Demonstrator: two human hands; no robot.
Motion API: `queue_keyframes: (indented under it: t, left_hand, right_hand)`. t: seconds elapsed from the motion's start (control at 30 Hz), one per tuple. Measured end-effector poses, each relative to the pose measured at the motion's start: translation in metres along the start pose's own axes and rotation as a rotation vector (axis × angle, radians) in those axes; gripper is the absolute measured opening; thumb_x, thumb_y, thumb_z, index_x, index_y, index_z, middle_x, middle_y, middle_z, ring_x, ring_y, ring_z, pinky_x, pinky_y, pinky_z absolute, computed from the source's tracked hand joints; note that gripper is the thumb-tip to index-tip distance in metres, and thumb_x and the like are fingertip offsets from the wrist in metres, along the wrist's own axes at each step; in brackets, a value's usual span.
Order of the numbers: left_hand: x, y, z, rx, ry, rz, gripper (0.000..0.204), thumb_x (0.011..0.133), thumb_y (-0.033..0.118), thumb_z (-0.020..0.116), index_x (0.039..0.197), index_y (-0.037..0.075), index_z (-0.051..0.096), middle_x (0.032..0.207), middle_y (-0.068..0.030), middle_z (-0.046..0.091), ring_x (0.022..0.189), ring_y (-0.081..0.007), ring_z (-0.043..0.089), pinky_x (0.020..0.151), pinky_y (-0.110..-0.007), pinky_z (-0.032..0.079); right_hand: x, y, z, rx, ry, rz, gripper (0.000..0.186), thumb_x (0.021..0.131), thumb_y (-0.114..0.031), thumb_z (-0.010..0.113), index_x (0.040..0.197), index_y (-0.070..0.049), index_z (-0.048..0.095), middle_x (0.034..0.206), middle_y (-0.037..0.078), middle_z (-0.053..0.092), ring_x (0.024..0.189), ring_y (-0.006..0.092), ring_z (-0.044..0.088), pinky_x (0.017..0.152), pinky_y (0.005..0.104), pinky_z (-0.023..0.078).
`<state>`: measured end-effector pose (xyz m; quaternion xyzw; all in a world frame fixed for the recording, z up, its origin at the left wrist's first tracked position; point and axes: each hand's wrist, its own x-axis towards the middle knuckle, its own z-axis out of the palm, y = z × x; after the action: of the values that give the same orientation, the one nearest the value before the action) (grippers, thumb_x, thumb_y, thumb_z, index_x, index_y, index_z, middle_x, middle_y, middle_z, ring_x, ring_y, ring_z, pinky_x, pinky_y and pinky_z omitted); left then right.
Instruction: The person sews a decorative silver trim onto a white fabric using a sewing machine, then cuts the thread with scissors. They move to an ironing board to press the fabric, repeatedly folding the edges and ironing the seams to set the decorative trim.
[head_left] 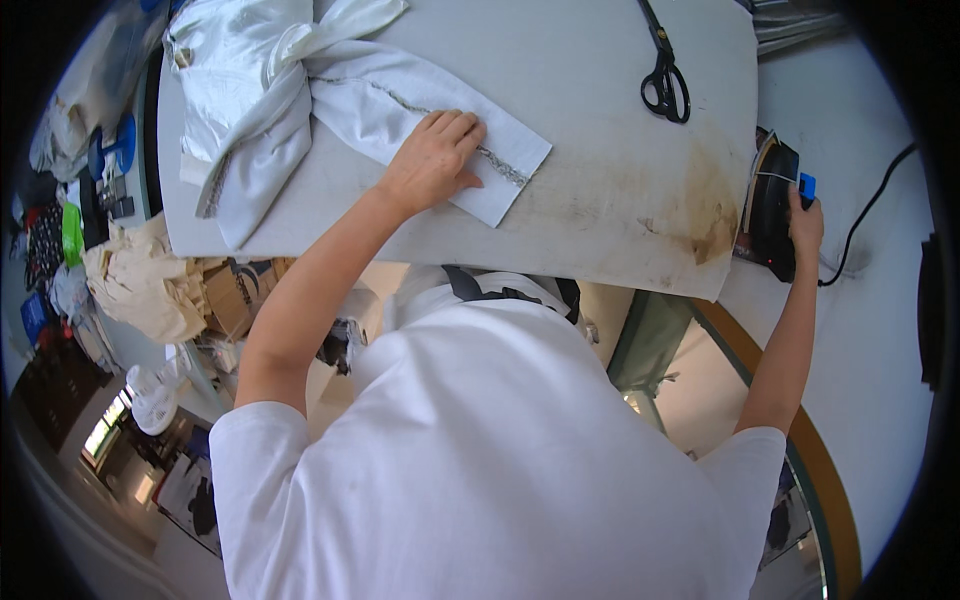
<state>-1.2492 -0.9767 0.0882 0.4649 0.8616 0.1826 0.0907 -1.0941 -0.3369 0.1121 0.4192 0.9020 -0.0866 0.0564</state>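
One white garment (370,115) lies on the left part of the pale table (570,60), one tapering length of it spread flat and slanting toward the front edge, with a glittery silver strip (505,168) along it. The rest is bunched in folds that lap over the far end of that length. Brown stains (712,205) mark the table's right front corner; black scissors (662,55) lie farther back, well apart from the cloth. Just beyond the right edge sits a black iron (772,215), its cord (885,178) looping rightward. Off to the left are a heap of cream cloth (140,280) and a white fan (152,400).

The left hand (430,160) rests on the spread length, covering part of the strip, fingers loosely bent and close together, thumb set apart. The right hand (806,225) is curled around the iron beside its blue part (807,186); some fingertips are hidden.
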Motion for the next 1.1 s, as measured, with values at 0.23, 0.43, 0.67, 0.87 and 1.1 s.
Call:
queue_keyframes:
  t: [0.23,0.43,0.67,0.87,1.1]
  left_hand:
    - [-0.018,0.008,0.002,-0.002,0.053,0.002,0.074,0.074,0.026,0.084,0.139,0.005,0.054,0.141,-0.0152,0.052,0.135,-0.0348,0.047,0.118,-0.048,0.035]
    - [-0.033,0.002,0.005,0.142,0.042,0.132,0.058,0.088,0.034,0.071,0.136,0.004,0.057,0.142,-0.0114,0.053,0.140,-0.0304,0.043,0.122,-0.052,0.029]
    - [-0.033,-0.003,0.011,0.241,0.059,0.201,0.052,0.094,0.031,0.065,0.135,0.001,0.059,0.137,-0.0122,0.057,0.138,-0.0294,0.046,0.122,-0.047,0.029]
    - [-0.041,-0.025,0.008,0.198,0.127,0.104,0.047,0.096,0.029,0.062,0.133,0.000,0.060,0.131,-0.0122,0.060,0.131,-0.0289,0.050,0.114,-0.044,0.036]
    - [-0.046,-0.056,-0.003,0.281,0.173,0.066,0.042,0.098,0.033,0.059,0.123,0.000,0.067,0.125,-0.0086,0.063,0.122,-0.0238,0.052,0.101,-0.038,0.042]
  right_hand:
    - [-0.057,-0.071,-0.047,0.419,-0.205,-0.084,0.042,0.099,-0.048,0.064,0.092,-0.006,0.060,0.063,-0.001,0.051,0.051,0.0085,0.048,0.048,0.0260,0.039]
    - [-0.224,-0.173,-0.074,0.294,-0.240,-0.505,0.031,0.099,-0.030,0.066,0.109,-0.001,0.062,0.077,0.016,0.067,0.066,0.0282,0.066,0.065,0.0426,0.053]
    - [-0.327,-0.302,0.000,0.227,-0.395,-0.693,0.033,0.096,-0.029,0.066,0.102,0.001,0.055,0.077,0.027,0.068,0.073,0.0481,0.066,0.066,0.0547,0.052]
    - [-0.329,-0.321,0.020,0.148,-0.374,-0.647,0.035,0.097,-0.030,0.065,0.103,0.003,0.055,0.079,0.028,0.069,0.076,0.0485,0.067,0.068,0.0545,0.053]
    - [-0.323,-0.367,0.031,0.072,-0.416,-0.699,0.036,0.098,-0.032,0.063,0.104,0.004,0.056,0.082,0.027,0.070,0.078,0.0468,0.069,0.070,0.0538,0.055]
